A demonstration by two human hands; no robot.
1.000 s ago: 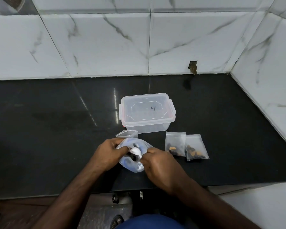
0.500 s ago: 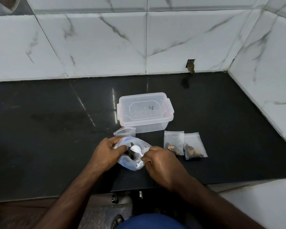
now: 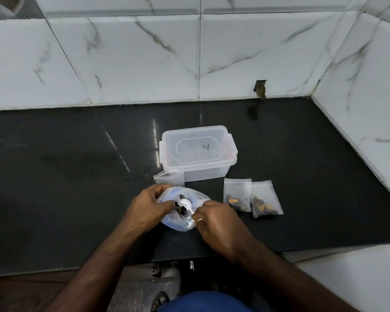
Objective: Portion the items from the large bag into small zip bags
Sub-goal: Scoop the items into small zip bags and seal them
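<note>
The large bag (image 3: 185, 212) lies on the black counter (image 3: 77, 188), near its front edge and roughly at its centre. The bag is clear plastic, its mouth is open, and dark items (image 3: 181, 210) show inside.

The left hand (image 3: 149, 208) is at the bag's left side, fingers curled and gripping the rim of the mouth. The right hand (image 3: 216, 224) is at the bag's right side, touching it. Its thumb and fingers pinch the handle of a white spoon (image 3: 186, 204), whose bowl sits inside the bag mouth, between the two hands.

An empty small zip bag (image 3: 169, 178) stands open just beyond the left hand, touching the front left corner of a lidded clear plastic container (image 3: 198, 152). Whether it touches the large bag cannot be determined.

To the right of the right hand, two filled small zip bags lie flat on the counter and overlap at the edges: the left one (image 3: 236, 194) near the hand, the right one (image 3: 266, 201) beyond it. Both hold dark and orange pieces.
</note>
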